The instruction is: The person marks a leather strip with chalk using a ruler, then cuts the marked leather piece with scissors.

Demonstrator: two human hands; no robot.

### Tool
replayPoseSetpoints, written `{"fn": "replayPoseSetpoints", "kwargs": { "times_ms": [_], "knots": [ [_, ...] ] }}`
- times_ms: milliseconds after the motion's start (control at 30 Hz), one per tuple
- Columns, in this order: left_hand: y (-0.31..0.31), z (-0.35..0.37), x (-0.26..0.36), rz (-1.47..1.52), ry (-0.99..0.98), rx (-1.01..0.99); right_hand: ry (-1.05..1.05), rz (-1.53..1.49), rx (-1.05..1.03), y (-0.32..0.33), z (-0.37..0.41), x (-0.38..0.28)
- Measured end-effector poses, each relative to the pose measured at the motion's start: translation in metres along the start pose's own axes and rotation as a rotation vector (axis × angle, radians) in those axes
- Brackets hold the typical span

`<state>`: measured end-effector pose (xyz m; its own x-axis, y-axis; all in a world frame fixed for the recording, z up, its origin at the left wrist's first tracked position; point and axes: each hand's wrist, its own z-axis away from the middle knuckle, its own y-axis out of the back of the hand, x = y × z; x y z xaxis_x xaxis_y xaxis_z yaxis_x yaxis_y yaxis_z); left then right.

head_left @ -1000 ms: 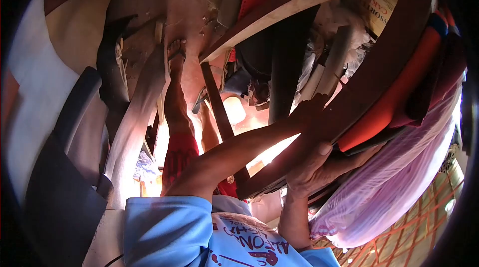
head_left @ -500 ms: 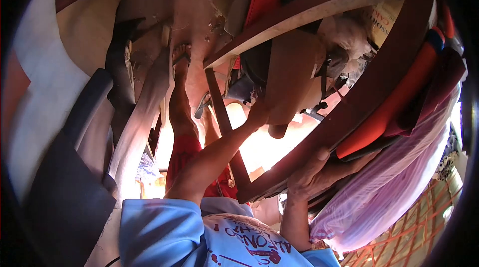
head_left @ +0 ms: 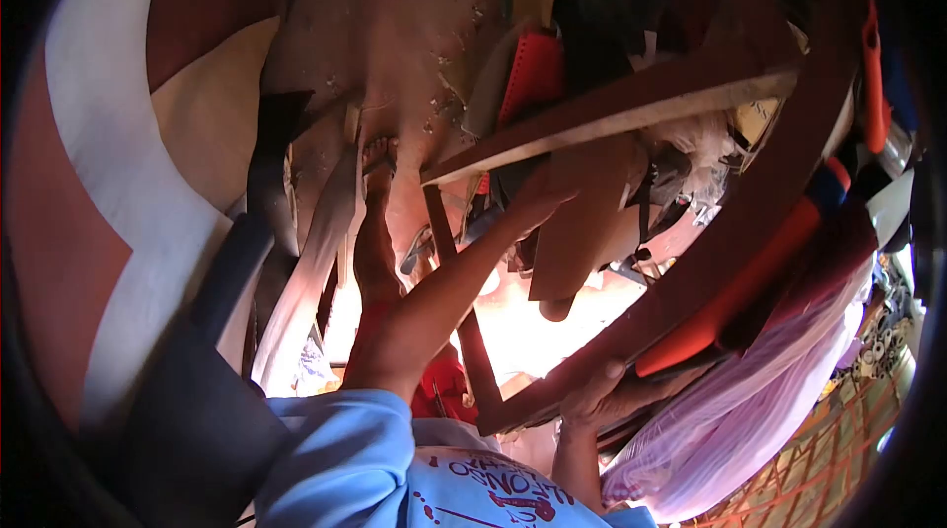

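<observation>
My left hand [head_left: 541, 202] reaches forward over the near side of a flat brown board [head_left: 587, 222]. Its fingers look spread, though shade and blur soften them, and nothing shows in its grasp. Close to my body, my right hand [head_left: 597, 398] grips the lower edge of a dark reddish-brown wooden frame [head_left: 681, 291]. The thumb lies on the frame, while the other fingers run to the right, partly hidden below it. A crossbar [head_left: 612, 123] with a pale edge and a slim leg [head_left: 473, 331] join the frame into a triangle around the board.
Right of the frame lie a long orange item [head_left: 730, 281] and pink sheer cloth [head_left: 750, 419]. Clear plastic bags [head_left: 705, 158] and a red perforated strip [head_left: 533, 74] lie beyond the crossbar. A dark chair-like shape [head_left: 187, 400] stands at left, with bare feet [head_left: 380, 153] on the floor.
My left hand has moved forward from the board's near left edge to over the board. My right hand stays on the frame. The whole view has shifted downward in the picture.
</observation>
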<state>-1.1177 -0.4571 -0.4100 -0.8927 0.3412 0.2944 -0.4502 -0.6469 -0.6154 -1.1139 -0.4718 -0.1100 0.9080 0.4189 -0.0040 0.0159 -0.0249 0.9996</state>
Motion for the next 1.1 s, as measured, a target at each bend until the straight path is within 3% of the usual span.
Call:
{"fn": "replayPoseSetpoints", "kwargs": {
  "times_ms": [133, 233, 333, 433, 567, 633, 733, 833, 933, 1033, 1100],
  "knots": [
    [-0.001, -0.041, -0.014, -0.288, 0.059, 0.063, -0.073, 0.007, -0.013, 0.0, 0.01, 0.0],
    [-0.003, -0.037, -0.004, -0.452, -0.065, -0.029, -0.112, -0.093, -0.004, -0.004, 0.009, -0.001],
    [0.005, -0.05, -0.045, -0.374, -0.002, 0.045, -0.085, 0.028, -0.029, -0.001, 0.016, 0.002],
    [0.007, -0.043, -0.035, -0.632, -0.22, 0.015, -0.115, -0.017, -0.07, -0.001, 0.014, -0.001],
    [-0.013, -0.011, 0.002, -0.814, -0.275, 0.562, -0.149, -0.112, -0.069, 0.002, 0.023, 0.003],
    [-0.019, 0.007, 0.016, -0.904, -0.197, 0.689, -0.155, -0.167, -0.059, -0.003, 0.029, 0.004],
    [-0.01, 0.012, -0.015, -0.929, -0.091, 0.687, -0.122, -0.185, -0.079, -0.01, 0.034, 0.001],
    [0.01, 0.004, -0.052, -0.665, -0.197, 0.899, -0.104, -0.18, -0.106, -0.017, 0.035, -0.003],
    [0.042, -0.009, -0.073, -0.738, -0.186, 0.774, -0.096, -0.171, -0.123, -0.016, 0.035, -0.002],
    [0.048, -0.016, -0.071, -0.681, -0.025, 0.751, -0.083, -0.159, -0.141, -0.016, 0.034, -0.001],
    [0.054, -0.016, -0.081, -0.619, -0.046, 0.651, -0.078, -0.148, -0.144, -0.015, 0.032, -0.001]
  ]
}}
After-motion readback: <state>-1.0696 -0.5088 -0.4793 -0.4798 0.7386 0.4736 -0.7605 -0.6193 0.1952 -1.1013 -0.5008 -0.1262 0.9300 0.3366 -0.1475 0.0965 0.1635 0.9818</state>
